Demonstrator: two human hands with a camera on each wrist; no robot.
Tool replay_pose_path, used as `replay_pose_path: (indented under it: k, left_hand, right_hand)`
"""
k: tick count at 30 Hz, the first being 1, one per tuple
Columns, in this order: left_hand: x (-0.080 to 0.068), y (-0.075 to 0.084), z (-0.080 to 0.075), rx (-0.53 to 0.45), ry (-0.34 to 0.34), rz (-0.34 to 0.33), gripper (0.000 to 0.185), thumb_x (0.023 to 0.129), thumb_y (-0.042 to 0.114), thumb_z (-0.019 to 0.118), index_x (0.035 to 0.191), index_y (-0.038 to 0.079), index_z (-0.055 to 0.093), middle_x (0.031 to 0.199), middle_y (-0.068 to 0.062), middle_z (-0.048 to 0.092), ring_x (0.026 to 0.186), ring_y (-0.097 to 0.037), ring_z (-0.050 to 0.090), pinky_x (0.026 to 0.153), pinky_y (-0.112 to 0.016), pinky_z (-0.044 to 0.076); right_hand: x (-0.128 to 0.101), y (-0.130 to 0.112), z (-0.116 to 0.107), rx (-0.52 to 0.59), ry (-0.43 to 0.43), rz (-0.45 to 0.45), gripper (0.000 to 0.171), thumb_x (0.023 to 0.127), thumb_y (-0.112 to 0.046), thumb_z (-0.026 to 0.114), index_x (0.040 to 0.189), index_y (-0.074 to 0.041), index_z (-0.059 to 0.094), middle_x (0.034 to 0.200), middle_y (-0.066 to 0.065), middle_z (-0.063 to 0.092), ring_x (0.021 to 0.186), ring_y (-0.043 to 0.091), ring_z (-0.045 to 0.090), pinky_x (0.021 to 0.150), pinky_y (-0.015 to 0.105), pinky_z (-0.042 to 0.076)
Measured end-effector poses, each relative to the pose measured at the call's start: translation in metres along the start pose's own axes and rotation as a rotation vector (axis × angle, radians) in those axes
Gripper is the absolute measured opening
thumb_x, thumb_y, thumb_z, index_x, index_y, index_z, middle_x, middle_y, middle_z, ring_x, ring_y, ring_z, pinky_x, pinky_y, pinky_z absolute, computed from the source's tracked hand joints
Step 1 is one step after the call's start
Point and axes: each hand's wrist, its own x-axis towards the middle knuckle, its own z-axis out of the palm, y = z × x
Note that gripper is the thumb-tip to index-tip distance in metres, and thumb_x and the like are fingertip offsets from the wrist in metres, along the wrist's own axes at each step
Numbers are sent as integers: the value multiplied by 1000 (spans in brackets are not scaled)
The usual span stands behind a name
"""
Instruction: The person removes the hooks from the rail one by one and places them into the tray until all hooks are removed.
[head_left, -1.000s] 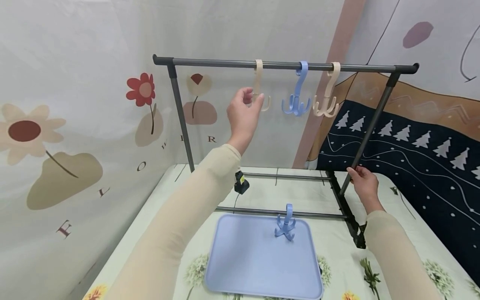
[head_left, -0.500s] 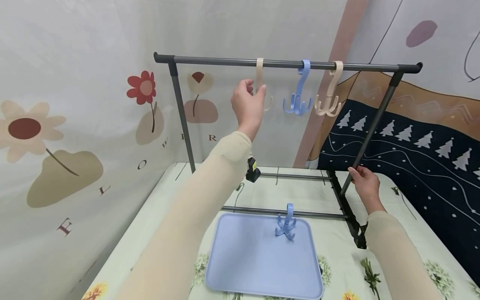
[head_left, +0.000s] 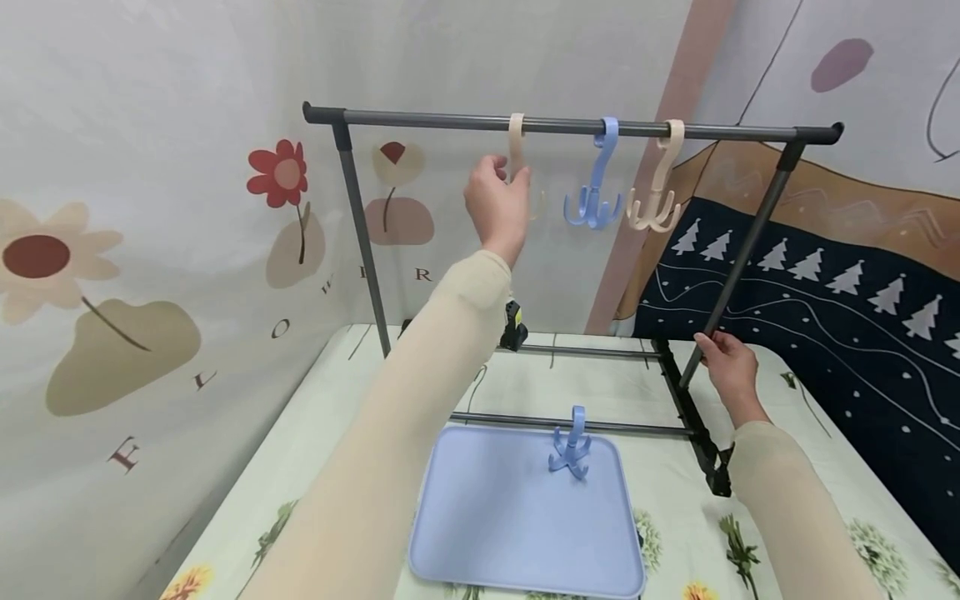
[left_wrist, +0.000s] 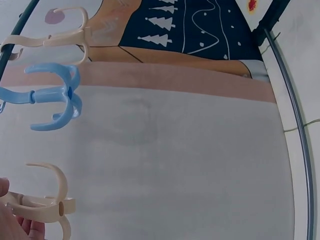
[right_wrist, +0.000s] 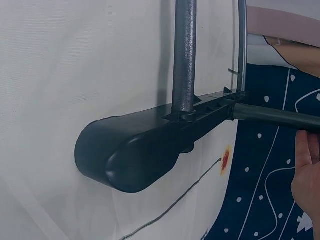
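Note:
A grey rail [head_left: 450,122] tops a metal rack. Three swivel hooks hang from it: a beige hook [head_left: 517,137], a blue hook [head_left: 595,200] and a second beige hook [head_left: 655,208]. My left hand [head_left: 510,177] is raised and grips the first beige hook's stem, hiding its prongs in the head view. The left wrist view shows those prongs [left_wrist: 47,202] beside my fingertips [left_wrist: 15,225], with the blue hook [left_wrist: 52,95] above. My right hand [head_left: 707,343] holds the rack's right post [head_left: 738,262] low down. Another blue hook [head_left: 570,446] stands on the blue tray [head_left: 510,525].
The rack's black foot [right_wrist: 145,150] and lower bars [head_left: 570,425] rest on a floral tablecloth [head_left: 780,500]. Printed fabric sheets hang close behind and to the left [head_left: 150,250]. A small black and yellow device [head_left: 513,327] sits under my left forearm.
My left hand rose and shifted slightly right, from the beige hook's prongs up onto its stem. The right hand stayed on the post.

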Motion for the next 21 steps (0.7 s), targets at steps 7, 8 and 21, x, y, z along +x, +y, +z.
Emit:
replay_pose_path:
  k: [7, 8, 21]
  left_hand:
    - [1, 0, 4, 11, -7, -16, 26, 92, 18, 73, 113, 3, 67, 101, -7, 66, 90, -17, 61, 77, -27, 49]
    - [1, 0, 5, 11, -6, -21, 25, 92, 18, 73, 112, 3, 67, 100, -7, 66, 89, -17, 61, 76, -27, 49]
    - [2, -3, 5, -7, 14, -18, 17, 94, 17, 70, 105, 4, 70, 95, -6, 70, 84, -15, 63, 74, -26, 49]
  right_hand:
    - [0, -1, 1, 4, 11, 15, 56, 100, -45, 54, 138, -4, 55, 130, 10, 57, 105, 10, 60, 100, 35, 47]
    - [-1, -1, 2, 5, 12, 16, 57, 100, -46, 54, 138, -4, 55, 131, 11, 57, 106, 11, 60, 100, 35, 47]
    - [-1, 0, -1, 23, -23, -6, 61, 101, -46, 50, 144, -3, 48, 144, 17, 51, 129, 31, 52, 104, 38, 44]
